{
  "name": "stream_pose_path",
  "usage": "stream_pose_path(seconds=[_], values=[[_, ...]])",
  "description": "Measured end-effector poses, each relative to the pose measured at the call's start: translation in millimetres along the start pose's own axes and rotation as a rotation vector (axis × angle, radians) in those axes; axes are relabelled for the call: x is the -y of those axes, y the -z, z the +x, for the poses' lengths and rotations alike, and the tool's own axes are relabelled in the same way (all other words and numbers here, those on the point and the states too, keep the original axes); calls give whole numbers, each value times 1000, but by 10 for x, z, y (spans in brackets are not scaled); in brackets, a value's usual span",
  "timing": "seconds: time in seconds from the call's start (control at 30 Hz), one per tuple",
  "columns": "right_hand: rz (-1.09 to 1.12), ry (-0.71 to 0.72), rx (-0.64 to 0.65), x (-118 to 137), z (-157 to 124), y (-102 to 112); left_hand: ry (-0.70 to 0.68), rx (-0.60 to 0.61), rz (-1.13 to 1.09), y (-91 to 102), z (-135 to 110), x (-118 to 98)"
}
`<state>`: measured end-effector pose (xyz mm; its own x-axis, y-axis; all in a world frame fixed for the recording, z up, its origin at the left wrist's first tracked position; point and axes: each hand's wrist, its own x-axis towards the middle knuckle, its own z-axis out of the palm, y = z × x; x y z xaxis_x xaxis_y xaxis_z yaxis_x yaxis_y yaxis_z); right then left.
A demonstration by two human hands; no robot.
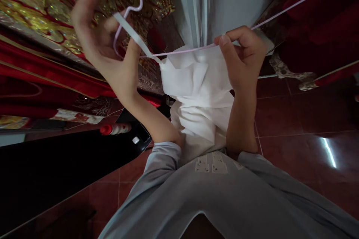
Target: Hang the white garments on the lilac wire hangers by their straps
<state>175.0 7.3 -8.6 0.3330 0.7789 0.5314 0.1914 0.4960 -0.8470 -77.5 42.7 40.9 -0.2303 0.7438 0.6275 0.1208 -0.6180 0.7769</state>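
A thin lavender clothes hanger (185,51) stretches across in front of me, its left end bent and notched. My right hand (245,58) pinches the hanger's bar between thumb and fingers. My left hand (117,73), a little blurred, has its fingers spread around the hanger's left end. Near its thumb, a white strap (136,37) crosses the hanger's left end. That strap joins a white garment (193,78), which hangs in folds below the bar, between my forearms. Whether the left thumb presses on the strap is hard to see.
Gold-sequined and red garments (36,11) hang at the left, with dark red cloth (322,26) at the right. On a black table (56,171) are a red-capped bottle (114,129), a small white object (135,140) and a dark phone-like object (144,132). Red tiles (291,119) cover the floor.
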Motion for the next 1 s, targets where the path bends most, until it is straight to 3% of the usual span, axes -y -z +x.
stream_pose_path(seconds=[0.07, 0.23, 0.3, 0.37, 0.43, 0.6, 0.73, 0.8, 0.9, 1.0], values=[[2, 8, 4, 6, -4, 4, 178, 58, 13, -64, 109, -189], [28, 43, 3, 39, -19, 8, 319, 120, -90, -237, 234, -397], [25, 53, -14, 24, -19, 6, 322, 205, -62, -264, 251, -405], [15, 52, -16, -3, -16, 6, 231, 237, -29, -261, 265, -384], [-1, 56, 5, -28, -15, 3, 179, 163, -54, -236, 265, -320], [-20, 86, -7, -40, -26, -29, 217, -28, -214, -163, 88, -23], [-24, 83, 17, -53, -18, -29, 563, -216, -455, -226, -227, 62], [-26, 92, 28, -56, -12, -14, 658, -257, -501, -319, -370, 33], [-39, 103, 11, -46, -34, 0, 615, -277, -505, -469, -498, -3], [-6, 105, -17, -72, -69, 36, 530, -216, -486, -536, -533, -11]])
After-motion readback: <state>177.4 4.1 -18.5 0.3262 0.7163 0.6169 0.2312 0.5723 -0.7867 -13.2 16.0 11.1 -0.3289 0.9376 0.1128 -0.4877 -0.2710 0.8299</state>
